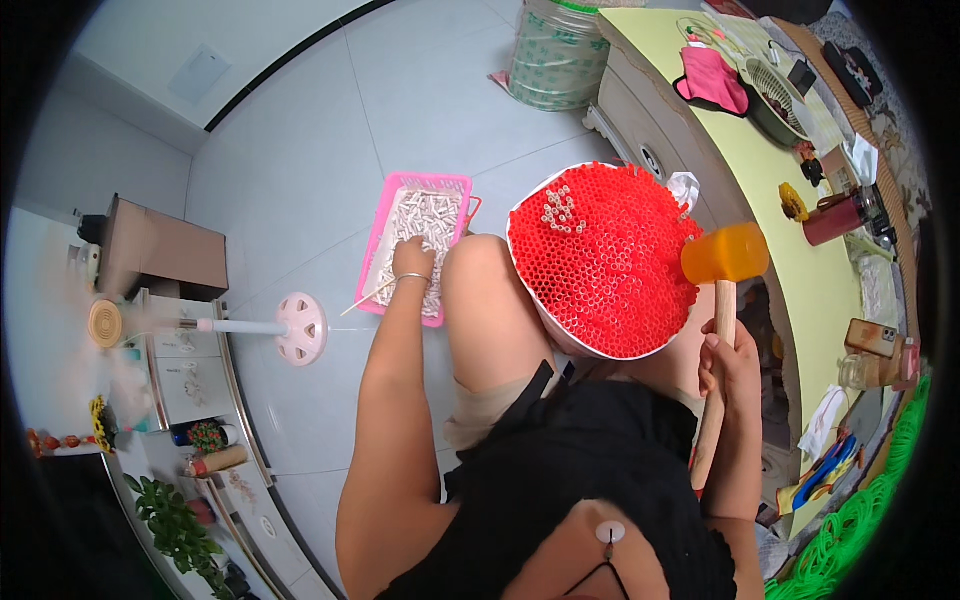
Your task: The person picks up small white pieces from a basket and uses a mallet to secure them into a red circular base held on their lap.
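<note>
A mallet with an orange head [726, 252] and a wooden handle is held upright in my right hand [728, 362], fingers wrapped round the handle. Its head is beside the right edge of a big round bundle of red tubes [610, 270], which rests by my thighs in a white wrap. A small cluster of white pieces [563, 210] sits in the tubes near the upper left. My left hand [413, 262] reaches down into a pink basket [382, 225] full of short white cylinders [428, 215]; its fingertips are hidden. A thin pale stick [368, 297] lies by my left wrist.
At the right stands a pale green table [690, 130] with a pink cloth [712, 80], an oval basket [775, 105] and a phone [871, 338]. A patterned round bin [558, 60] is behind. On the left are a fan [300, 328], a cardboard box [165, 245] and cabinets [190, 390].
</note>
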Demonstrator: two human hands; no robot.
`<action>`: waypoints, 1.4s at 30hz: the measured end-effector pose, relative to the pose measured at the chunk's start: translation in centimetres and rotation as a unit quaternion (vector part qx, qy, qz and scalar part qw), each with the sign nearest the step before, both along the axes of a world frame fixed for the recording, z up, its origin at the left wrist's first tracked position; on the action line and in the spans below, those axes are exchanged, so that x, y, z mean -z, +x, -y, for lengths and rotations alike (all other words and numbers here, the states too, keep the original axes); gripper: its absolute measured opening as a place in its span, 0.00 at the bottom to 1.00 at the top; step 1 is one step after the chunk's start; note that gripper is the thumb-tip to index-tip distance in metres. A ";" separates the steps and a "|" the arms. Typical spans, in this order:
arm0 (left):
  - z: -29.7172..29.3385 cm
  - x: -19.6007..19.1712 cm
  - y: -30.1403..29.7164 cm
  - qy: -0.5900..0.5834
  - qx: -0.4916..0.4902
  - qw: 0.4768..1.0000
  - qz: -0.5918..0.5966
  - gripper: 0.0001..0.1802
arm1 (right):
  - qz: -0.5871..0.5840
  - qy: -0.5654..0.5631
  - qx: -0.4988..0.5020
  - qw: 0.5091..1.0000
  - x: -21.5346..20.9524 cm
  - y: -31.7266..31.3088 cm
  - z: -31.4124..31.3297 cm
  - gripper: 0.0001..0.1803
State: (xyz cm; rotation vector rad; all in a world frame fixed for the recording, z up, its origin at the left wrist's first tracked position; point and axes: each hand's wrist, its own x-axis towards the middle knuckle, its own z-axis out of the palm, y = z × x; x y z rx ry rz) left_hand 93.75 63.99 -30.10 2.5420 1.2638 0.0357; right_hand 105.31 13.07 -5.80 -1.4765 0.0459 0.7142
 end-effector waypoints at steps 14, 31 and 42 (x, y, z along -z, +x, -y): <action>-5.0 6.6 -2.8 -0.462 -0.333 0.715 0.405 0.08 | -0.046 0.000 0.000 0.999 -0.7 0.3 -0.1 0.12; -1.9 -6.9 -3.9 -0.707 -0.135 0.223 0.657 0.09 | -0.056 0.077 -0.028 0.995 -0.2 0.8 1.2 0.12; 12.2 -21.0 10.3 -0.777 -0.018 0.500 0.382 0.08 | -0.029 0.098 0.003 0.995 -1.2 1.5 2.5 0.12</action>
